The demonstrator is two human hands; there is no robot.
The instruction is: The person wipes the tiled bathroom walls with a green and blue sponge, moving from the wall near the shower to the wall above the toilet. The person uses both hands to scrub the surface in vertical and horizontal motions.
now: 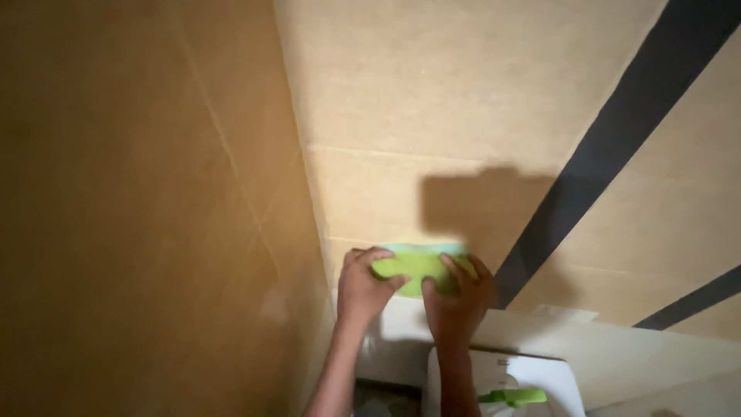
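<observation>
Green cloth flat against tiled wall

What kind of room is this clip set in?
Probably a bathroom or toilet room: beige tiled walls meet in a corner, a white fixture sits below, and both hands press a green cloth against the tiles.

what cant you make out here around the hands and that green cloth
- Flat light green cloth, head view: its lower edge is covered by the left hand and right hand, so its full shape is unclear.
- White object with a green part, head view: cut off by the bottom edge; its kind cannot be told.
- Left beige tiled wall, head view: dim and soft, surface detail is lost.
- Both forearms: cut off by the bottom edge.
</observation>
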